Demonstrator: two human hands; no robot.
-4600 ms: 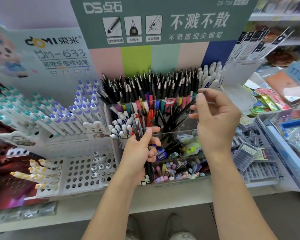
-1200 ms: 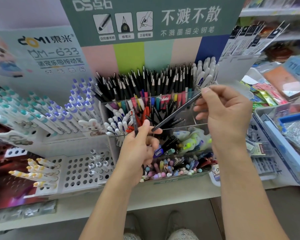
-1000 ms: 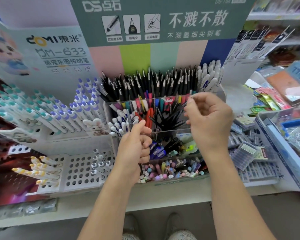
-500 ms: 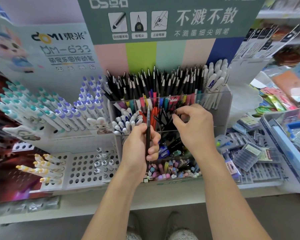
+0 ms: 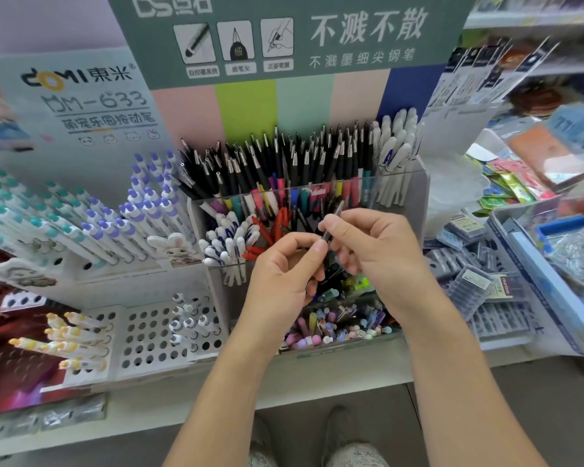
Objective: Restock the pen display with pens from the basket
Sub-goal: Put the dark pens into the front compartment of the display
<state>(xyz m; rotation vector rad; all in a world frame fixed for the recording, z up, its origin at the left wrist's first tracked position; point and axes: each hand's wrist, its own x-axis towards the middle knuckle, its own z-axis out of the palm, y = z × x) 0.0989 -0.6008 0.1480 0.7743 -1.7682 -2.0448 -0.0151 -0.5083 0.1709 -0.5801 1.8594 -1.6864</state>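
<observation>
Fingers of right hand (image 5: 371,244) pinched on a slim dark pen (image 5: 331,224), thumb on the near side, tip of the pen slanting up and right toward the back row. Left hand (image 5: 284,274) just beside it, thumb and curled fingers closed on the lower part of that same pen, knuckles touching the right hand's fingers; more dark barrels possibly bunched in the left palm, too hidden to tell. Both hands held in front of the clear pen display (image 5: 415,197), over its middle tier. Behind them, black pens with silver tips (image 5: 284,156) packed upright in the back row; white pens (image 5: 397,146) at its right end. Left of the hands, a cluster of white and blue pens (image 5: 226,241), with red pens (image 5: 270,230) next to it. Below the wrists, pastel-capped pens (image 5: 331,328) in the lowest tier. Farther left, purple-capped pens (image 5: 142,207) and teal-capped pens (image 5: 24,214) slanting in a white rack (image 5: 149,335) with round holes. Far right, a blue-edged bin (image 5: 533,264).
</observation>
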